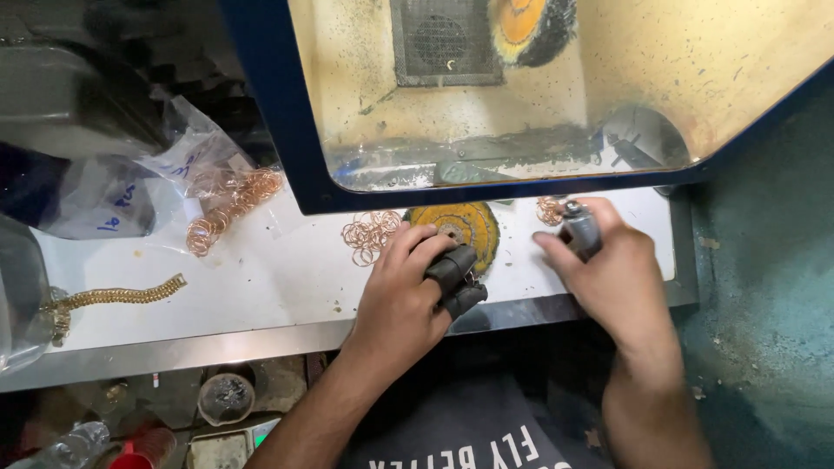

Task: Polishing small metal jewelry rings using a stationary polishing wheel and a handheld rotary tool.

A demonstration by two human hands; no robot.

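A blue-framed polishing cabinet with a dust-speckled yellow interior (556, 104) fills the upper part of the head-camera view, its clear front pane showing a dark square mesh vent (445, 42) and a yellow-centred buffing wheel (532, 28) mounted at the top. Below it runs a white worktop with a grey metal front edge (261, 287), scattered with fine debris. A person works at the bench with both bare hands. The left hand (401, 300) rests near the worktop's front edge, fingers curled, the thumb and a finger wearing black protective sleeves (456, 278); whether it grips anything small beneath them cannot be told. The right hand (612, 274) is closed around a small grey cylindrical metal piece (580, 227), which pokes up between thumb and fingers just below the cabinet frame. Between the hands, touching the left fingertips, lies a flat yellow cloth buffing disc with a dark rim (465, 224). Beside it to the left sits a loose cluster of thin copper-coloured wire rings (369, 234); a smaller tangle of the same rings (549, 208) lies just by the right hand. Farther left, clear plastic bags (187, 156) spill a longer string of copper-coloured rings (230, 208), and a gold-coloured chain bracelet (117, 297) stretches across the bench, well apart from both hands.
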